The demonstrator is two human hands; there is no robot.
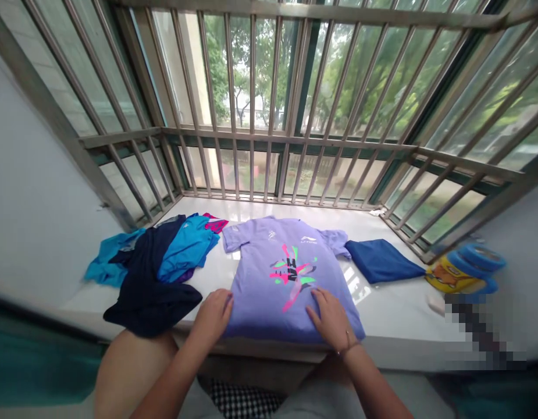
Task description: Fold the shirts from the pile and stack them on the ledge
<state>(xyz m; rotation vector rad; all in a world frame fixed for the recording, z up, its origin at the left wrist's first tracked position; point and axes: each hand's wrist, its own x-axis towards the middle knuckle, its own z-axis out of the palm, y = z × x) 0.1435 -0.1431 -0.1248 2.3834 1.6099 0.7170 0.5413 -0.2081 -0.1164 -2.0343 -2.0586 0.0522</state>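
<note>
A lavender T-shirt (255, 279) lies spread flat on the white sill, collar toward the window, with a bright pink, green and black print on its front. At the shirt's lower left edge is my left hand (213, 317), fingers stretched and touching the cloth's side. My right hand (330, 317), with a thin bracelet at its wrist, rests flat on the lower right of the shirt, thumb and fingers apart. Neither hand grips the fabric.
To the left is a loose heap of dark navy (149, 279) and bright blue clothes (188, 247). A folded dark blue cloth (384, 262) lies right of the shirt, beside a blue and yellow cup (463, 270). Metal bars (251, 139) stand before the window.
</note>
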